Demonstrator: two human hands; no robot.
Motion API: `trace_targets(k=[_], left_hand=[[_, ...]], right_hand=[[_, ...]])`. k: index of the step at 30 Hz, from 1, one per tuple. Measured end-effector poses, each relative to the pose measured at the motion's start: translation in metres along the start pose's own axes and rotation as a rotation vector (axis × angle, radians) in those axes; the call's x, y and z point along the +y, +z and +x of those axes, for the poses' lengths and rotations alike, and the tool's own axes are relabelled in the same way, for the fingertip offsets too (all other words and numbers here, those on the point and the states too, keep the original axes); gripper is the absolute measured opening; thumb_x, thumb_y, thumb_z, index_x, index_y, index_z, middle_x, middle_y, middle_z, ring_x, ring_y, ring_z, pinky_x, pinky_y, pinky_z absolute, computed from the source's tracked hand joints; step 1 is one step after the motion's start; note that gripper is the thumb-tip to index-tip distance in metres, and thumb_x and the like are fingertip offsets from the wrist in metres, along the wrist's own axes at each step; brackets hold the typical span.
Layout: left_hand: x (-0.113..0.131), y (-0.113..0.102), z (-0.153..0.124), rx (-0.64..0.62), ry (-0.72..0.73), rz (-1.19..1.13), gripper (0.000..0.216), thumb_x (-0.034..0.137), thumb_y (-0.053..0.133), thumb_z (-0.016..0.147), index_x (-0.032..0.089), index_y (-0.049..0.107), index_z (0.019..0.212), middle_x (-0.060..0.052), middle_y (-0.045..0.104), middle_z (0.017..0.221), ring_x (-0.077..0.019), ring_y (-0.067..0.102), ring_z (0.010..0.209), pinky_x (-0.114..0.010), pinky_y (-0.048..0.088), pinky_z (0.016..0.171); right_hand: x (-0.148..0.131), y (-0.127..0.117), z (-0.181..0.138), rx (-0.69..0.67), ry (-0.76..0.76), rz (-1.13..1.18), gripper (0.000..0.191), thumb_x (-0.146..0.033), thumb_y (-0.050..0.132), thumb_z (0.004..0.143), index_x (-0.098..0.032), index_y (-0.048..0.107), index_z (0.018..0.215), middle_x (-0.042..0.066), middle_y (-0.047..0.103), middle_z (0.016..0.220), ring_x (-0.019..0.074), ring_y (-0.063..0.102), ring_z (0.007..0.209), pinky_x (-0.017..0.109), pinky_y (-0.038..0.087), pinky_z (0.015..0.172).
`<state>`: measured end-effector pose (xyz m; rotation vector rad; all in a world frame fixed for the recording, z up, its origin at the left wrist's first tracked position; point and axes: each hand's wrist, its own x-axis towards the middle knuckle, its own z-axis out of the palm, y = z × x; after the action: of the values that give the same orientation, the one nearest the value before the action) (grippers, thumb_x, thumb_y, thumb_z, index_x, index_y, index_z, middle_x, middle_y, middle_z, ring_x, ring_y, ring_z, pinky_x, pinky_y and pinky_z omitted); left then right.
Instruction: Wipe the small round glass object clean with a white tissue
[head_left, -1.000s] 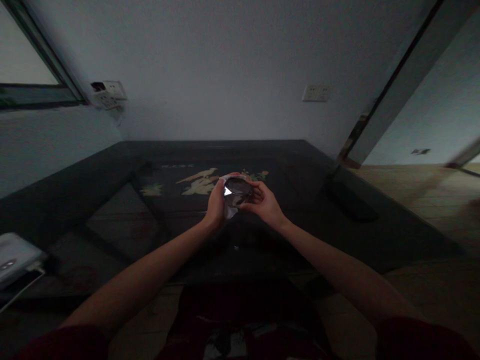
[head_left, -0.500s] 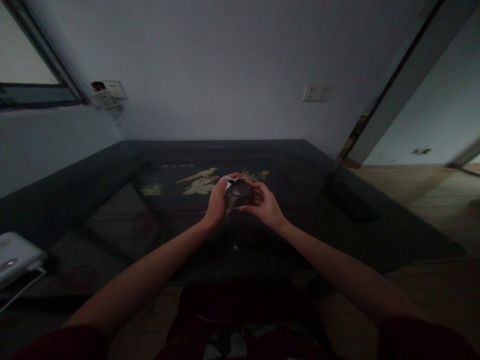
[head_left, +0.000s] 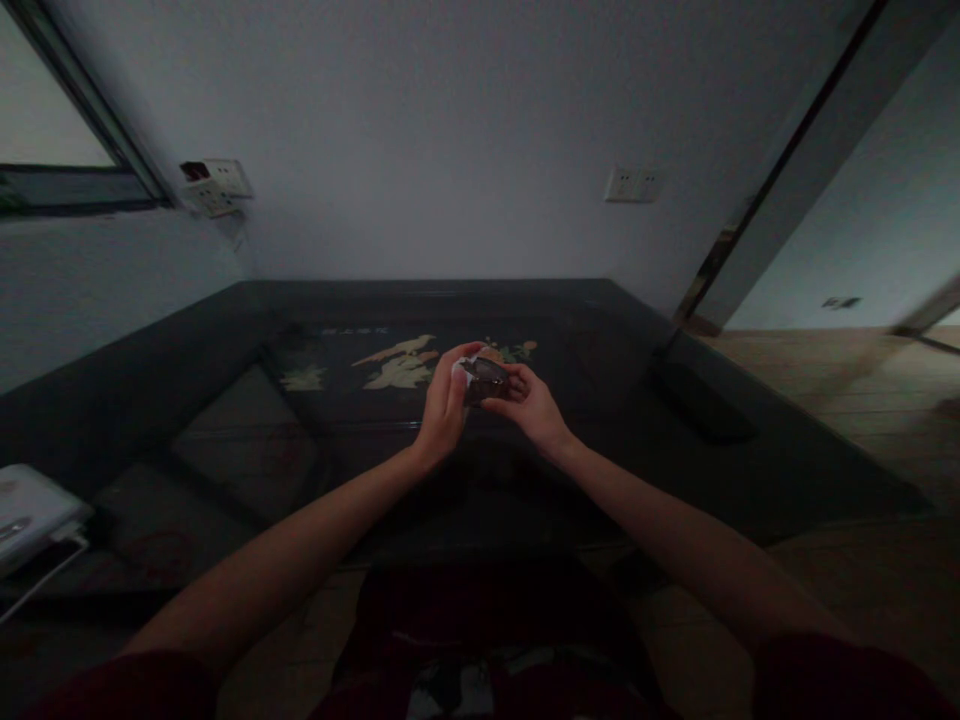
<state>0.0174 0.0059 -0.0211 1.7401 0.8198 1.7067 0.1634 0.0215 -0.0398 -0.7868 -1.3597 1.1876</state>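
Observation:
Above the dark tabletop (head_left: pixel 480 500), both hands hold a small, dark, glossy rounded object (head_left: pixel 487 378); its exact kind is too dim to tell. My left hand (head_left: pixel 445 405) is closed around its left side, with a crumpled white tissue (head_left: pixel 460 370) pressed between palm and object. My right hand (head_left: pixel 534 408) grips the right side, thumb below and fingers behind. The object looks tilted, and its far side is hidden by the fingers.
A bird-and-flower picture (head_left: pixel 401 365) decorates the tabletop. At the left edge stands a white device (head_left: pixel 37 515) with a cable. A dark flat item (head_left: pixel 701 400) lies to the right. Wall sockets (head_left: pixel 632 185) are at the back, with a plugged-in adapter (head_left: pixel 210 198) at the left.
My left hand has turned and shifted slightly right, its thumb now over the tissue. The dark object has tilted, showing a narrower outline. My right hand has barely moved.

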Motion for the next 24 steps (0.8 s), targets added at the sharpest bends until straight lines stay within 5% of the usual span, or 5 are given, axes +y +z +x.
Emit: trace_targets(k=[4, 13, 15, 24], left_hand=[[0.001, -0.001, -0.001, -0.045, 0.093, 0.080, 0.046, 0.053, 0.039, 0.093, 0.020, 0.058, 0.119, -0.011, 0.058, 0.128, -0.0230, 0.051, 0.121, -0.040, 0.034, 0.108], [-0.005, 0.001, 0.014, 0.014, -0.577, -0.501, 0.038, 0.040, 0.041, 0.091, 0.014, 0.064, 0.104, -0.009, 0.072, 0.099, -0.0211, 0.067, 0.093, -0.035, 0.049, 0.090], [-0.006, 0.002, 0.014, 0.029, -0.634, -0.539, 0.038, 0.041, 0.041, 0.091, 0.014, 0.063, 0.104, -0.009, 0.072, 0.097, -0.0209, 0.067, 0.091, -0.035, 0.049, 0.090], [0.003, 0.006, -0.005, 0.034, -0.063, -0.078, 0.042, 0.049, 0.048, 0.091, 0.021, 0.057, 0.121, -0.010, 0.056, 0.130, -0.0212, 0.050, 0.122, -0.034, 0.032, 0.109]], right_hand=[[-0.001, -0.001, 0.000, 0.012, -0.024, -0.012, 0.061, -0.031, 0.088, 0.050, -0.023, 0.050, 0.098, 0.005, 0.068, 0.103, 0.0236, 0.066, 0.101, 0.043, 0.051, 0.096], [-0.003, -0.001, -0.004, -0.044, -0.092, -0.063, 0.070, -0.031, 0.090, 0.046, -0.023, 0.052, 0.104, 0.008, 0.066, 0.109, 0.0239, 0.063, 0.109, 0.041, 0.051, 0.097], [-0.001, -0.002, -0.002, -0.038, -0.076, -0.059, 0.069, -0.034, 0.090, 0.045, -0.023, 0.052, 0.102, 0.007, 0.066, 0.108, 0.0238, 0.064, 0.108, 0.041, 0.051, 0.097], [-0.004, -0.001, 0.001, 0.046, -0.008, -0.011, 0.063, -0.039, 0.088, 0.050, -0.023, 0.049, 0.097, 0.007, 0.067, 0.103, 0.0231, 0.067, 0.099, 0.043, 0.051, 0.096]])
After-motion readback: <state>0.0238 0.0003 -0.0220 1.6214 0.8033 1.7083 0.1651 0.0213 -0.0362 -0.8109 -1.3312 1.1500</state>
